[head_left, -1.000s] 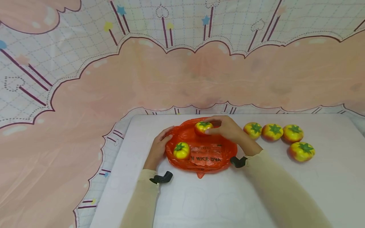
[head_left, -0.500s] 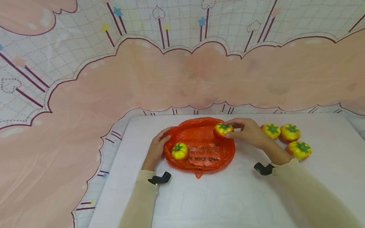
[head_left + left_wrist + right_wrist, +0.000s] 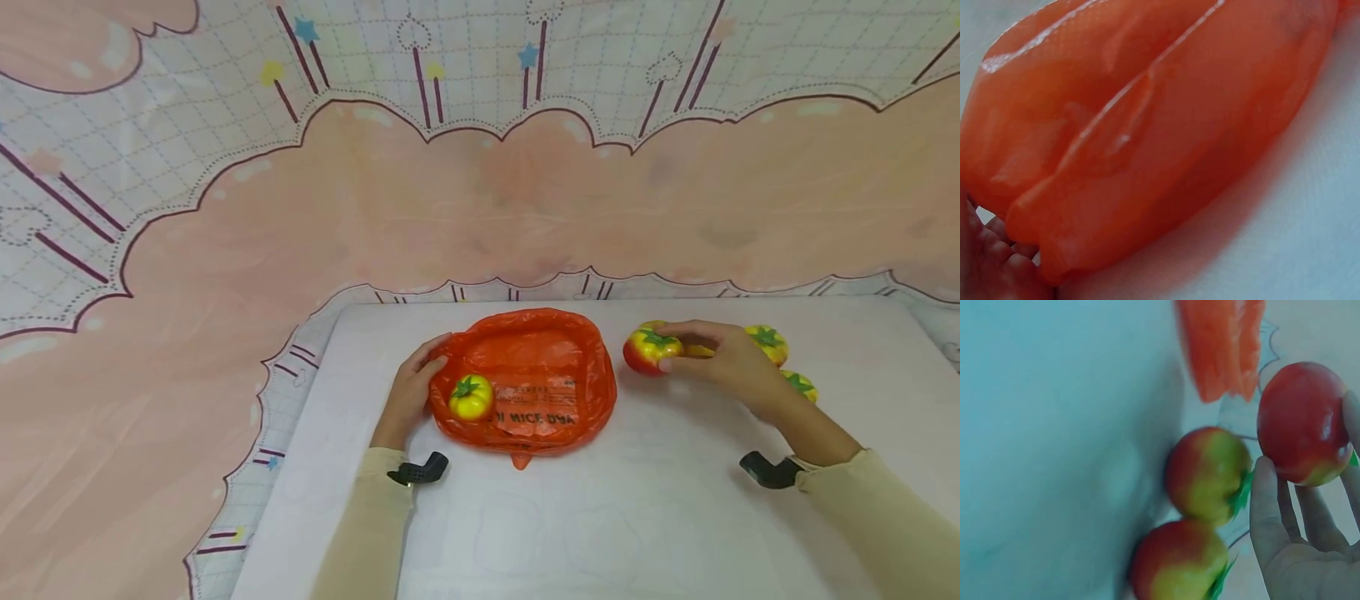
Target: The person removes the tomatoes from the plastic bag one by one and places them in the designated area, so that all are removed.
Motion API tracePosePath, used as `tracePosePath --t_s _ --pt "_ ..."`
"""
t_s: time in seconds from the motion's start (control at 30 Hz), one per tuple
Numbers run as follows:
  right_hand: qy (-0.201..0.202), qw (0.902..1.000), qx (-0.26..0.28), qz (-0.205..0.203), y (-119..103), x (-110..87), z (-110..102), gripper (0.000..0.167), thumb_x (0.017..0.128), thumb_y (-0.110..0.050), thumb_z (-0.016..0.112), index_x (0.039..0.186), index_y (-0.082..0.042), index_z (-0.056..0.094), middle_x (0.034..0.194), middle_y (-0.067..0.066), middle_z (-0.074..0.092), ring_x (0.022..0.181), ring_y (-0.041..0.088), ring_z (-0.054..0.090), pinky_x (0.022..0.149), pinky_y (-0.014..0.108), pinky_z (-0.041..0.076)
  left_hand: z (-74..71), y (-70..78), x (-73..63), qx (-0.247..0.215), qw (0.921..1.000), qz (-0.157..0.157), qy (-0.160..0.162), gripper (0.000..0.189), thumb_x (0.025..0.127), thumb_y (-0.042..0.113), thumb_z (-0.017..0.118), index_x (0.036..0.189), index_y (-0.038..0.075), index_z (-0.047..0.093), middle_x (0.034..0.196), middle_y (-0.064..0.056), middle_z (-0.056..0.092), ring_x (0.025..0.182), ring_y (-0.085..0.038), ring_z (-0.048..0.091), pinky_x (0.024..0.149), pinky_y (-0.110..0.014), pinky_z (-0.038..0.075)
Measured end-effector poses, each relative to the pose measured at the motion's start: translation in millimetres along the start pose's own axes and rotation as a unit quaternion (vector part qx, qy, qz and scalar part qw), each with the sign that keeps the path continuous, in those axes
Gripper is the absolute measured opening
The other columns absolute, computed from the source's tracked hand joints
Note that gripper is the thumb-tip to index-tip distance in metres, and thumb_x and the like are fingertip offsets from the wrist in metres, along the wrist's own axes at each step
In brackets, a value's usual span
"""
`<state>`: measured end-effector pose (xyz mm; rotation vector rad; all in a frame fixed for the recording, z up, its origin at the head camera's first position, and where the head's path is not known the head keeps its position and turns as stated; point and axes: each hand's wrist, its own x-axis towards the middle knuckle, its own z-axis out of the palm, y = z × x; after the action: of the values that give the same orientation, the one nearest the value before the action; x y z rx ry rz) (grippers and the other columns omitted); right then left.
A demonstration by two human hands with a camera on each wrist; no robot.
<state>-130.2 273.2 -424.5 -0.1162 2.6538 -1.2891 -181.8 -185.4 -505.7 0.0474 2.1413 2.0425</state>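
At the left rim of a red plastic bag (image 3: 551,354), my left hand (image 3: 408,392) grips the edge. The bag lies spread open, with one yellow tomato (image 3: 471,398) in its lower left. In the left wrist view, curled fingers (image 3: 1007,262) show by the bag's crumpled edge. My right hand (image 3: 731,367) holds a red-yellow tomato (image 3: 648,354) between thumb and fingers, right of the bag. The right wrist view shows this glossy tomato (image 3: 1300,425) raised, its green leafy top mostly hidden. Below it are two other tomatoes, one an upper tomato (image 3: 1207,475).
Past my right hand, partly hidden by it, sit a back tomato (image 3: 767,343) and a nearer tomato (image 3: 801,385). All stand on a white table (image 3: 600,525). A patterned cloth (image 3: 480,208) hangs behind the table.
My right hand has lifted the second tomato out of the bag and carried it right, beside the other tomatoes. The left hand has stayed at the bag's rim.
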Motion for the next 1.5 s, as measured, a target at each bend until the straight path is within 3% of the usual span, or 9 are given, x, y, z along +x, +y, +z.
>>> tracePosePath --t_s 0.23,0.43,0.63,0.7,0.87,0.93,1.23,1.5 --pt "0.029 0.9978 -0.049 -0.033 16 -15.5 -11 0.051 0.089 -0.045 0.077 0.134 -0.024 0.067 0.146 0.013 0.058 0.123 0.035 0.058 0.085 0.006 0.047 -0.7 -0.1 0.0 0.009 1.0 -0.002 0.003 0.039 0.105 0.022 0.052 0.143 0.027 0.059 0.151 0.005 0.053 0.143 -0.019 0.047 0.117 -0.038 0.043" --pt "0.053 0.9948 -0.085 -0.019 27 -26.2 -17 0.051 0.088 -0.047 0.078 0.132 -0.024 0.069 0.134 0.011 0.061 0.121 0.034 0.056 0.084 0.0 0.042 -1.0 -1.5 1.0 0.01 0.9999 -0.004 0.004 0.038 0.105 0.023 0.053 0.143 0.028 0.059 0.151 0.006 0.053 0.142 -0.019 0.048 0.117 -0.039 0.043" --pt "0.06 0.9934 -0.097 -0.012 32 -32.9 -20 0.053 0.088 -0.047 0.077 0.133 -0.02 0.067 0.133 0.017 0.061 0.124 0.043 0.057 0.087 0.01 0.054 -1.0 -2.1 1.4 0.008 1.0 0.004 0.004 0.038 0.105 0.022 0.053 0.142 0.027 0.06 0.15 0.005 0.053 0.142 -0.019 0.047 0.119 -0.039 0.041" --pt "0.067 0.9924 -0.103 -0.01 32 -35.0 -20 0.054 0.088 -0.047 0.077 0.134 -0.019 0.067 0.133 0.019 0.061 0.123 0.044 0.057 0.088 0.023 0.059 -1.1 -1.9 1.2 0.002 1.0 0.003 0.003 0.038 0.105 0.022 0.053 0.142 0.027 0.06 0.15 0.005 0.054 0.142 -0.019 0.048 0.118 -0.038 0.042" --pt "0.091 0.9892 -0.113 -0.02 36 -40.0 -17 0.054 0.087 -0.044 0.079 0.133 -0.017 0.068 0.133 0.022 0.062 0.118 0.044 0.059 0.081 0.007 0.052 -1.2 -2.2 1.3 -0.002 1.0 -0.007 0.004 0.038 0.104 0.023 0.054 0.141 0.03 0.06 0.149 0.008 0.054 0.141 -0.017 0.049 0.116 -0.036 0.044" --pt "0.099 0.988 -0.115 -0.026 39 -41.3 -15 0.053 0.087 -0.042 0.08 0.132 -0.016 0.068 0.131 0.023 0.063 0.115 0.043 0.061 0.075 -0.003 0.039 -1.3 -2.2 1.3 0.0 1.0 -0.008 0.004 0.038 0.104 0.023 0.054 0.141 0.03 0.06 0.149 0.008 0.054 0.141 -0.017 0.049 0.116 -0.036 0.044" --pt "0.107 0.9875 -0.103 -0.055 45 -45.6 -3 0.049 0.086 -0.032 0.082 0.129 -0.011 0.069 0.127 0.021 0.065 0.108 0.042 0.066 0.073 0.002 0.049 -1.5 -3.0 1.8 -0.009 1.0 -0.005 -0.001 0.039 0.104 0.022 0.053 0.142 0.028 0.06 0.15 0.007 0.054 0.141 -0.019 0.049 0.114 -0.036 0.045" --pt "0.126 0.9828 -0.109 -0.08 52 -45.5 8 0.048 0.083 -0.028 0.085 0.125 -0.012 0.07 0.121 0.018 0.067 0.103 0.037 0.066 0.072 0.002 0.049 -1.8 -3.1 2.2 -0.026 0.9996 -0.003 -0.008 0.039 0.104 0.021 0.054 0.142 0.027 0.06 0.149 0.006 0.054 0.14 -0.019 0.05 0.112 -0.033 0.047"
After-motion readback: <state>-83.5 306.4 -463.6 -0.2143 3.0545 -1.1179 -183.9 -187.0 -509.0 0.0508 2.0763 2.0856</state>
